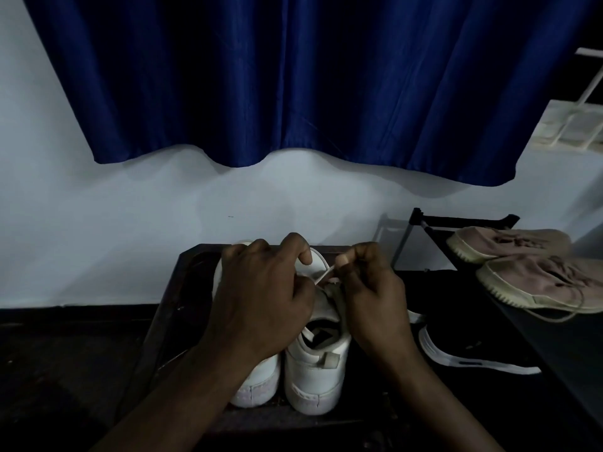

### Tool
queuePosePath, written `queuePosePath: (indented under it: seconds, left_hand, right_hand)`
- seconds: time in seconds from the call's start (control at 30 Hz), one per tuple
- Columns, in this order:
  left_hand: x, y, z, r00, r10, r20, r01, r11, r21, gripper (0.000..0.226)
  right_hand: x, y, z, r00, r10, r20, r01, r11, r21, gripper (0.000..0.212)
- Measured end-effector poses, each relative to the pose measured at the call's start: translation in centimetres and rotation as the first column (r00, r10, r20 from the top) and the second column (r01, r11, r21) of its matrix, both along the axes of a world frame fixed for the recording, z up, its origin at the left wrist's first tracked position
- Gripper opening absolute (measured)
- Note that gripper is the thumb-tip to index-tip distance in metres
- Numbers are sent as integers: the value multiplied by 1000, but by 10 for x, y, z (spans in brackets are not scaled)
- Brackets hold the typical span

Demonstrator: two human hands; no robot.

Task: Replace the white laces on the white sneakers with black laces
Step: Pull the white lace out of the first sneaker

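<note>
A pale wall [98,223] fills the back of a dim room, and a deep blue curtain [293,76] hangs over its upper part, its wavy hem ending well above the floor. At the far upper right a light-coloured grille [567,125] shows beside the curtain. The floor [65,370] is dark.

Against the wall stands a small dark tabletop [192,288], and the white sneakers [316,370] sit on it side by side, touching, heels toward the camera and toes toward the wall. Just to its right is a black rack [456,221] whose top shelf carries a pair of dusty-pink shoes [548,282] with cream soles. Lower down, between the tabletop and the rack, lies a black shoe [456,350] with a white sole.

Both hands are over the front of the right-hand sneaker. The right hand [368,288] pinches a white lace [324,274] between thumb and forefinger, the lace running taut down and to the left. The left hand [261,298] lies across the sneakers with its fingers curled. The lace's lower end meets its thumb, but whether it grips the lace or the shoe cannot be told.
</note>
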State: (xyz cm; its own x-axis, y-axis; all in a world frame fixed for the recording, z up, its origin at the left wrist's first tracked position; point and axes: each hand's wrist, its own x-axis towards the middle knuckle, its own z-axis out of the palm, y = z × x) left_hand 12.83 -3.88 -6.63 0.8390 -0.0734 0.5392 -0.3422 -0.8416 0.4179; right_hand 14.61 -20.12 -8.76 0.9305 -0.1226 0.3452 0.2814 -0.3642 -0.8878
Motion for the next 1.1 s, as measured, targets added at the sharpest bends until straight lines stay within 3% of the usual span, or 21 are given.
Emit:
queuePosePath:
  seconds: [0.13, 0.23, 0.33, 0.47, 0.73, 0.9, 1.0, 1.1]
  left_hand:
    - [-1, 0, 2, 1000, -19, 10, 19, 999, -33, 28]
    - [-1, 1, 2, 999, -31, 9, 31, 998, -49, 29]
    - [-1, 1, 3, 1000, -31, 4, 31, 997, -65, 32]
    - [-2, 0, 3, 1000, -22, -5, 21, 998, -55, 32]
    - [-3, 0, 2, 1000, -22, -6, 21, 999, -30, 27]
    - [-3, 0, 2, 1000, -19, -3, 18, 999, -35, 27]
    - [-4, 0, 3, 1000, -21, 1, 21, 999, -44, 27]
    - [-4, 0, 4, 1000, -30, 0, 30, 998, -58, 30]
  right_hand:
    - [1, -2, -4, 986, 166, -8, -166, 985, 38, 14]
    - [-3, -3, 3, 972, 236, -17, -237, 969, -71, 25]
    - [-7, -1, 8, 971, 238, 3, -234, 956, -179, 31]
    - [-4, 0, 3, 990, 141, 2, -137, 967, -214, 14]
    - [-1, 4, -7, 999, -44, 0, 44, 994, 95, 19]
    - [-7, 6, -2, 994, 98, 39, -105, 964, 242, 9]
    - [-7, 4, 2, 977, 210, 40, -214, 956, 199, 12]
    - [-6, 1, 4, 964, 266, 31, -266, 964, 8, 10]
